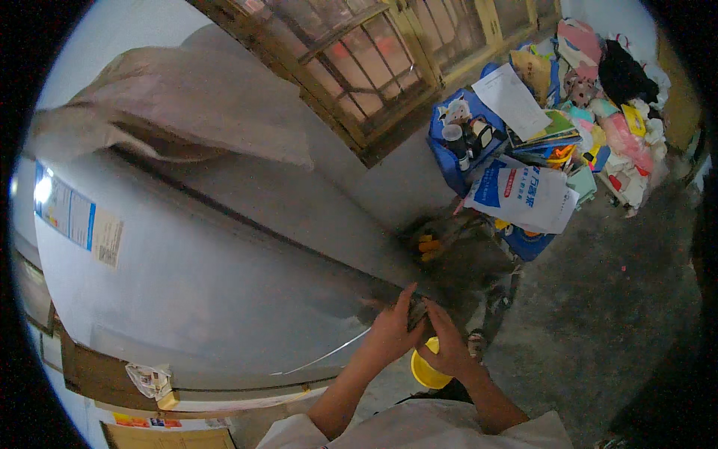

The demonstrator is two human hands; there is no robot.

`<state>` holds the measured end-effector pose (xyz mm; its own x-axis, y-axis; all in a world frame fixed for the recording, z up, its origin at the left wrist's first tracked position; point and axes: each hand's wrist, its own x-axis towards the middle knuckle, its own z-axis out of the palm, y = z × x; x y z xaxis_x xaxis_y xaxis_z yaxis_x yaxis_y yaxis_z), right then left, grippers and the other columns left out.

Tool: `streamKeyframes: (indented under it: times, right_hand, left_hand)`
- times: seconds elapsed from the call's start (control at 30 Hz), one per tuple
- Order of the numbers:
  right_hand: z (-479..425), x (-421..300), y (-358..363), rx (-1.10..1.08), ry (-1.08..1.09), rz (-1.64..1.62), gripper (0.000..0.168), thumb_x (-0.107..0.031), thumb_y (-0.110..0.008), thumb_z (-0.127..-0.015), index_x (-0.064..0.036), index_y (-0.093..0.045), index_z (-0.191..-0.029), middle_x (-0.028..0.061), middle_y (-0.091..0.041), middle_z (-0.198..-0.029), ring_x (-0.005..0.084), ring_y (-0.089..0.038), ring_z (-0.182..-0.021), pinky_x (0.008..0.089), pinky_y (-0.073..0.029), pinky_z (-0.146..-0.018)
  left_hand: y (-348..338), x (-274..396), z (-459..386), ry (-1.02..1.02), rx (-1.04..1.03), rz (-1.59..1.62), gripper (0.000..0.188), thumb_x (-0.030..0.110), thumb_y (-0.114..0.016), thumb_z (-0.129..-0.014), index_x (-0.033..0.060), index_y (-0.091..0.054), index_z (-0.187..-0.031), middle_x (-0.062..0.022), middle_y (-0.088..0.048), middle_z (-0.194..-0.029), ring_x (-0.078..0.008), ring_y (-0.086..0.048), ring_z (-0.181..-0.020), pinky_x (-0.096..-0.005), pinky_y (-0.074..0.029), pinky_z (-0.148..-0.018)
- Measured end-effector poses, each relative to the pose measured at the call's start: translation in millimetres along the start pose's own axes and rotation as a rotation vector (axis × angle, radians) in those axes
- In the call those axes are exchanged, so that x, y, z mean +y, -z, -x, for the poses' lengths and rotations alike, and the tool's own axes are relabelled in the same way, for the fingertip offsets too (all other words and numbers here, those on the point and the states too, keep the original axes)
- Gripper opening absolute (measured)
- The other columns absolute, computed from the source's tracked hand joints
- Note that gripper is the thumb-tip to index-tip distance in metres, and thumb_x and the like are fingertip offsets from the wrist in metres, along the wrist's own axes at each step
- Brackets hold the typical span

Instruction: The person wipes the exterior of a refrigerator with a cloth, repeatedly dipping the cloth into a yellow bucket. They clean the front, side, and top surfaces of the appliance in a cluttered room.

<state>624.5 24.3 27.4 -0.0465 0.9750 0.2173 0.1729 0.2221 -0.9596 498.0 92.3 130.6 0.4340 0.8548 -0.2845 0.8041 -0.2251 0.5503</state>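
Observation:
A large pale refrigerator [213, 292] lies across the left of the head view, its door seam running diagonally towards my hands. Near the lower end of that seam, my left hand [392, 330] and my right hand [449, 343] meet around a small, dark, crumpled thing [416, 312], which looks like a cloth. My left index finger points up along the refrigerator's edge. Fingers hide much of the crumpled thing. Below my hands, partly behind the right one, stands a yellow bucket [429, 370] on the floor.
A beige cloth [196, 106] drapes over the refrigerator's top. Barred wooden windows [370, 73] are beyond it. Blue containers [457, 168], papers, a white printed bag [521, 193] and heaped clothes and bags [611, 123] sit at upper right, beside the concrete floor [594, 314].

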Motion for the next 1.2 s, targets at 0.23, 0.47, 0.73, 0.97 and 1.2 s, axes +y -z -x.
streamKeyframes:
  times: [0.23,0.47,0.73,0.97,1.2]
  right_hand:
    - [-23,32,55,-0.220,-0.243,-0.246,0.097,-0.022,-0.083,-0.068,-0.009,-0.027,-0.146,0.0135,-0.030,-0.148,0.0300,-0.033,-0.136,0.0420,-0.028,-0.112]
    - [-57,40,76,-0.729,-0.249,-0.402,0.081,-0.021,-0.081,-0.073,-0.008,-0.036,-0.139,0.0109,-0.044,-0.139,0.0244,-0.047,-0.123,0.0383,-0.038,-0.103]
    - [-67,62,33,-0.018,-0.909,-0.823,0.059,-0.014,-0.076,-0.078,-0.007,-0.045,-0.127,0.0070,-0.058,-0.115,0.0195,-0.058,-0.105,0.0332,-0.050,-0.087]
    - [-120,112,-9,0.025,-0.241,-0.565,0.048,-0.002,-0.070,-0.079,-0.005,-0.054,-0.125,0.0102,-0.060,-0.121,0.0186,-0.058,-0.110,0.0302,-0.047,-0.094]
    - [-154,138,-47,-0.102,-0.003,-0.403,0.046,0.001,-0.062,-0.076,-0.004,-0.057,-0.122,0.0095,-0.064,-0.116,0.0199,-0.062,-0.104,0.0327,-0.048,-0.091]
  left_hand:
    - [6,14,-29,-0.191,-0.345,-0.014,0.077,0.006,-0.063,-0.081,0.0129,-0.024,-0.146,-0.0233,-0.054,-0.124,-0.0438,-0.054,-0.109,-0.0495,-0.043,-0.096]
    - [2,22,-35,-0.366,-0.200,0.071,0.064,0.005,-0.065,-0.081,0.0115,-0.039,-0.139,-0.0181,-0.057,-0.122,-0.0369,-0.059,-0.106,-0.0419,-0.047,-0.093]
    - [56,15,23,-0.189,0.460,-0.171,0.031,0.011,-0.076,-0.073,0.0018,-0.064,-0.101,-0.0131,-0.065,-0.105,-0.0293,-0.063,-0.090,-0.0406,-0.051,-0.083]
    - [90,-44,106,-0.143,1.160,-0.661,0.054,0.019,-0.072,-0.079,0.0035,-0.048,-0.125,-0.0199,-0.047,-0.127,-0.0349,-0.045,-0.119,-0.0516,-0.036,-0.101]
    - [96,-60,119,0.272,1.239,-0.976,0.119,0.067,-0.068,-0.069,0.0139,0.001,-0.150,-0.0206,0.002,-0.154,-0.0395,-0.002,-0.142,-0.0591,-0.009,-0.113]
